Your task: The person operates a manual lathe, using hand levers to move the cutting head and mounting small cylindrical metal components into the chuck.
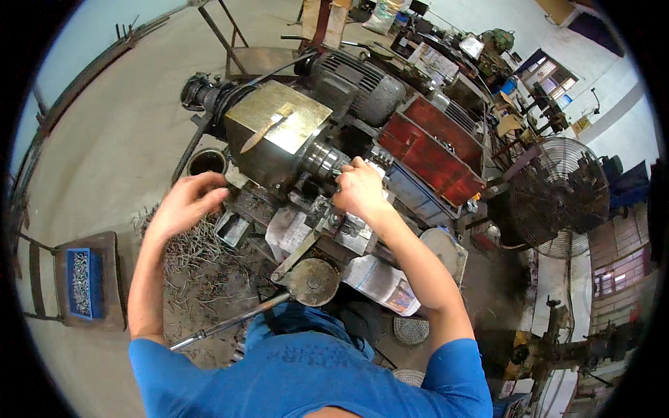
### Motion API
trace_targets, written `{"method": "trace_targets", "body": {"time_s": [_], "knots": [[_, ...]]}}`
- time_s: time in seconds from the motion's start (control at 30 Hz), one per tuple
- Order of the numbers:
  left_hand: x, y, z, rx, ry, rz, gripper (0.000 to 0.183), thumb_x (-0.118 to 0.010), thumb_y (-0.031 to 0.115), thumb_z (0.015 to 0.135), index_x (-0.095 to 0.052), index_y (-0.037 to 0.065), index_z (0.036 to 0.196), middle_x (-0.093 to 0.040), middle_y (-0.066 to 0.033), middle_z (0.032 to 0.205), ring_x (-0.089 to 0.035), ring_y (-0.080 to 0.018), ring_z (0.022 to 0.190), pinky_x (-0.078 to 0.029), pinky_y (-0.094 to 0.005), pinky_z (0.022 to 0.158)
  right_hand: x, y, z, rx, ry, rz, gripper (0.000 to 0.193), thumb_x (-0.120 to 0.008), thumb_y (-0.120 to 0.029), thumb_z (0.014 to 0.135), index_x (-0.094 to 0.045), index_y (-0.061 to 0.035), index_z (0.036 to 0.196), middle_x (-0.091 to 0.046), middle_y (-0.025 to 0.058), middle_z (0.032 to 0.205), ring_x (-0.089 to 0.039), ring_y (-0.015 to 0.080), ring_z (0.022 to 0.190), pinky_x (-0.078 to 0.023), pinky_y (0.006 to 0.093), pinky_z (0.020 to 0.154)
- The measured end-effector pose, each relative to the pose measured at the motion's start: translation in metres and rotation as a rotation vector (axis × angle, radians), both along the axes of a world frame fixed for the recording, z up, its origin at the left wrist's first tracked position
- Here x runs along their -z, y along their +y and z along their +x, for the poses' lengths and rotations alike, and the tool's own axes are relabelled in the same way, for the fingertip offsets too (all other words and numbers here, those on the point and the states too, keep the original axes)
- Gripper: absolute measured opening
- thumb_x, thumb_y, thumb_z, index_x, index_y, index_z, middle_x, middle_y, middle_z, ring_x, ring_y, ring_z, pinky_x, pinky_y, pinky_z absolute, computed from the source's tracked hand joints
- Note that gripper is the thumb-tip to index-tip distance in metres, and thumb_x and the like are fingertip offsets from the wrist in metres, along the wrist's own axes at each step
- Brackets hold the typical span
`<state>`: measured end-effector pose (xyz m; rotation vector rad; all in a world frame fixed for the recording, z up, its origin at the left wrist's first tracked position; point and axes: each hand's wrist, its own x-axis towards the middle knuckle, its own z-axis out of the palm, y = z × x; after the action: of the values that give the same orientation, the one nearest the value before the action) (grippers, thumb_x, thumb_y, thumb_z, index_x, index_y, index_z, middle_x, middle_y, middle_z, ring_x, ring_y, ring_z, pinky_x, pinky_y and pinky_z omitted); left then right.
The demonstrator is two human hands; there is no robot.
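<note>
Grey floor (139, 132), pale-blue wall (87, 49) at left, bright window (550, 74) in white wall (491, 28).

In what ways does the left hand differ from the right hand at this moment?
Pose: the left hand is loosely curved with its thumb apart, while the right hand is curled in. Place: the left hand shows just below the dark round pot; the right hand is beside the silver chuck. What the right hand may hold is hidden. Both are bare, without gloves.
</note>
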<state>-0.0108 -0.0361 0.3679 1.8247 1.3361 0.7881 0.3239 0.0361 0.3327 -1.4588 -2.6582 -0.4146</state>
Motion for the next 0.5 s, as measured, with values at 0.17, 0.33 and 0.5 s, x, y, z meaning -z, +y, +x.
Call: {"method": "trace_targets", "body": {"time_s": [0.17,0.33,0.5], "knots": [[0.029,-0.038,-0.09,-0.379,0.43,0.119,0.031,-0.06,0.025,0.082,-0.061,0.0,0.1,-0.06,-0.0189,0.066,-0.06,-0.0317,0.063,-0.046,-0.0383,0.06,0.022,0.028,-0.008,0.027,0.007,-0.052,0.022,-0.064,-0.023,0.05,-0.067,-0.0048,0.063,-0.063,0.0085,0.074,-0.054,0.0259,0.086,-0.044,0.0349,0.076],[0.056,-0.075,-0.118,-0.504,0.553,-0.002,0.034,-0.062,0.027,0.081,-0.062,0.0,0.102,-0.061,-0.0197,0.07,-0.062,-0.0339,0.067,-0.047,-0.0395,0.062,0.033,0.028,-0.004,-0.017,0.118,-0.022,0.022,-0.065,-0.022,0.052,-0.067,-0.0032,0.064,-0.063,0.0103,0.076,-0.055,0.0279,0.086,-0.045,0.0362,0.077],[0.107,-0.075,-0.11,-0.572,0.672,-0.007,0.034,-0.064,0.027,0.079,-0.056,-0.002,0.094,-0.061,-0.0233,0.08,-0.062,-0.0366,0.079,-0.046,-0.0447,0.067,0.027,0.029,-0.003,0.002,0.137,-0.122,0.024,-0.066,-0.022,0.05,-0.067,-0.003,0.066,-0.063,0.0104,0.078,-0.054,0.028,0.086,-0.047,0.037,0.076]]}}
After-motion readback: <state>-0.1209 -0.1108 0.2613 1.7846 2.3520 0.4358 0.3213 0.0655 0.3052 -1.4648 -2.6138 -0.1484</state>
